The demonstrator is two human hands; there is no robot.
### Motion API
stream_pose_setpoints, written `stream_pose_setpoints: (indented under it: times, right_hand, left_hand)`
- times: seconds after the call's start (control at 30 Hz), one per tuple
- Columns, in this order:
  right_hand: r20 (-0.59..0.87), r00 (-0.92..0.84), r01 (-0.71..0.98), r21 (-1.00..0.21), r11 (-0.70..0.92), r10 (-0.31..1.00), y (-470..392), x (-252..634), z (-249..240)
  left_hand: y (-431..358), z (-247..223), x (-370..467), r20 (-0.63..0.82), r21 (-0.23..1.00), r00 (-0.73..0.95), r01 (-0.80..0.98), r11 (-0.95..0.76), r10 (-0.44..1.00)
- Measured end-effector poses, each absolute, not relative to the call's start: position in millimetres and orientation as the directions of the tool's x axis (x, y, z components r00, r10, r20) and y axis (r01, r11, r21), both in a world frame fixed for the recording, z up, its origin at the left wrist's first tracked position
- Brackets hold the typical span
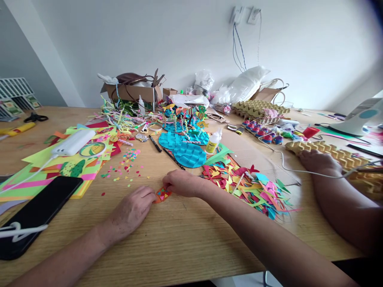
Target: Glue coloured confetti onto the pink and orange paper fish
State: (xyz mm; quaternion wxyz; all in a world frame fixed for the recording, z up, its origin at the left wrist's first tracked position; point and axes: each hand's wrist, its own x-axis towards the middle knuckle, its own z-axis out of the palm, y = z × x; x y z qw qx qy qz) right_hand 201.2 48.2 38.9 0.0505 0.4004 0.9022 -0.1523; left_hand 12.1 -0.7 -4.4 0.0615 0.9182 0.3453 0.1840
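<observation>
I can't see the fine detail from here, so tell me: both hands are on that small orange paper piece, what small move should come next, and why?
Probably press the coloured bits flat with the right hand while the left hand steadies the orange paper piece. Both hands touch it on the table, it already carries small coloured shapes, and no tool or glue bottle is in either hand.

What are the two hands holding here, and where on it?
A small orange paper piece lying on the table: the left hand touches its left end, the right hand pinches its right end.
</observation>
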Motion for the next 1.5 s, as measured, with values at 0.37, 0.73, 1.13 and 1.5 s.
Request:
stream_pose_setpoints:
  times: [0.37, 0.73, 1.13, 1.5]
  right_hand:
    - [-0.226, -0.633, 0.774, -0.17, 0.61, 0.74, 46.1, 198.6, 41.0]
    - [-0.189, -0.613, 0.788, -0.216, 0.577, 0.767, 47.6, 200.3, 40.0]
    - [-0.215, -0.587, 0.796, -0.332, 0.507, 0.781, 45.4, 200.6, 39.4]
    - [-0.185, -0.547, 0.797, -0.415, 0.439, 0.817, 44.4, 205.9, 41.5]
  left_hand:
    - [0.0, -2.9, 13.9, 0.301, 0.238, 0.702, 0.6, -0.763, 0.646]
    - [-0.7, -6.9, 11.4, 0.274, 0.25, 0.713, 0.596, -0.763, 0.646]
    - [-0.4, -5.1, 11.9, 0.298, 0.215, 0.709, 0.602, -0.769, 0.639]
    - [-0.5, -6.0, 12.1, 0.29, 0.212, 0.708, 0.608, -0.765, 0.644]
